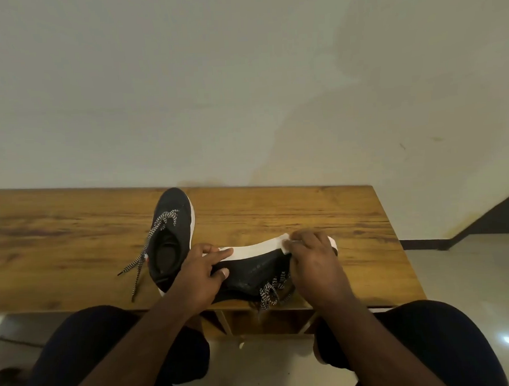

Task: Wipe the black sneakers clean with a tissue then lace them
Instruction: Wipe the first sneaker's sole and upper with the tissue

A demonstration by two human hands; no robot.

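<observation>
Two sneakers: both are on the wooden table (278, 215), and I work on the nearer one.
Near sneaker (251, 271): it lies tipped on its side between my two hands, with the white sole (250, 249) turned up and away from me. I judge it is held so in order to bring the sole edge under the wiping fingers.
Left hand (201, 272): the fingers are curled around the heel end, the forefinger stretched along the white sole and the thumb pressing the black upper. This grip keeps the shoe from sliding while the other hand rubs.
Right hand (312, 257): the fingers are bent down over the toe end and pinch a white tissue (287, 244) against the sole. Only a small part of the tissue shows beyond the fingertips.
Near laces (271, 290): they hang loose under my right palm, over the near table edge.
Far sneaker (171, 235): it stands upright just beyond my left fingers, its heel touching or nearly touching that hand. Its laces (150, 245) trail loose to the left on the wood.
Step, as I judge: wiping is in hand; the lacing is not yet done on either shoe.
</observation>
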